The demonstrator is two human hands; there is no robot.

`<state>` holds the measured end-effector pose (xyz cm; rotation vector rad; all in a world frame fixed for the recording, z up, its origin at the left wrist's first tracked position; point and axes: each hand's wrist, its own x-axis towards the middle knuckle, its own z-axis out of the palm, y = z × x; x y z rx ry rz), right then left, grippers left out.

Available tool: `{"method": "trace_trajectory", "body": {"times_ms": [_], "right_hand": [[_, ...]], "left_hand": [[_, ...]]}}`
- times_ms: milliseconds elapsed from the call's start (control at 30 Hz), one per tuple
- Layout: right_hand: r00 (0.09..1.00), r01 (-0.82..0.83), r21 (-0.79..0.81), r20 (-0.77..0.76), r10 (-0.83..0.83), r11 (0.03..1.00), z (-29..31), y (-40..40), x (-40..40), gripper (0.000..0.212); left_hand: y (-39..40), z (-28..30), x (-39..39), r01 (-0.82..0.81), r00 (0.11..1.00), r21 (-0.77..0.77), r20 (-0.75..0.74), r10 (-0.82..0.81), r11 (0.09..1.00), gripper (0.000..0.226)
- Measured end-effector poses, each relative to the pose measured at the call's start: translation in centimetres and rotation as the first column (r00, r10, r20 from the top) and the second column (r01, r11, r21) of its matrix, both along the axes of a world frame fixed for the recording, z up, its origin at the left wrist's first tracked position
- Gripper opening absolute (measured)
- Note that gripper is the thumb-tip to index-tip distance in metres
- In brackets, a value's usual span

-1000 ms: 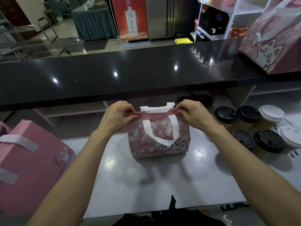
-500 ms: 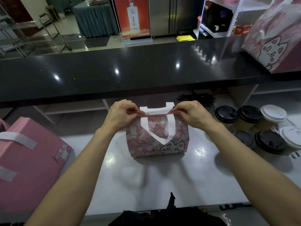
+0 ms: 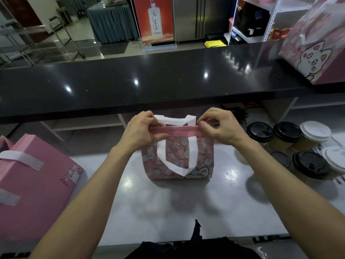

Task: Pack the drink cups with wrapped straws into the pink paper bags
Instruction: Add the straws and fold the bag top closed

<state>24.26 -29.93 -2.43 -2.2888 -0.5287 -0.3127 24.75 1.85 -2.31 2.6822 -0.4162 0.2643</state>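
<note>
Long black counter [image 3: 149, 79] across the far side. Below and nearer than it, white worktop [image 3: 186, 212]. Left of the small bag, large pink bag [image 3: 31, 184] lying tilted, white handle straps, cat print near its corner. Far right and above the small bag, on the counter, another large pink bag [image 3: 313, 53] with a cartoon cat. Beyond the counter, red poster [image 3: 154, 17] showing a white bottle, vertical Chinese writing too small to read. Centre of the worktop: small pink paper bag [image 3: 177, 156], upright, envelope pattern, cat face low right, white handle hanging down its front. Right of it, lidded drink cups [image 3: 287, 131], black and white lids. Left hand [image 3: 141, 131] and right hand [image 3: 220, 126] pinching the folded pink top edge at either end.
</note>
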Motion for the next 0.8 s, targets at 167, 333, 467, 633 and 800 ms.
{"method": "trace_trajectory", "body": {"times_ms": [167, 333, 467, 633, 800], "right_hand": [[0.993, -0.115, -0.002, -0.018, 0.115, 0.993, 0.5, 1.6, -0.8, 0.021], [0.991, -0.088, 0.014, -0.099, 0.089, 0.996, 0.9, 2.1, -0.2, 0.044], [0.985, -0.058, -0.055, -0.164, 0.049, 0.997, 1.1, 2.1, 0.0, 0.070], [0.985, -0.022, -0.409, -0.163, -0.049, 0.912, 1.4, 1.8, 0.5, 0.087], [0.996, -0.089, -0.420, -0.045, 0.077, 0.903, 1.0, 2.2, 0.2, 0.062]], "left_hand": [[-0.5, -0.1, -0.6, 0.042, 0.999, -0.141, -0.009, -0.044, 0.989, 0.046], [-0.8, 1.0, -1.2, 0.127, 0.990, -0.215, 0.083, -0.112, 0.968, 0.046], [-0.8, 2.0, -1.0, 0.080, 0.993, -0.155, -0.070, -0.091, 0.985, 0.077], [-0.3, 2.3, -0.1, 0.113, 0.963, -0.060, -0.241, -0.124, 0.992, 0.062], [-0.6, 1.4, 0.5, 0.095, 0.961, -0.061, -0.254, -0.107, 0.994, 0.032]]}}
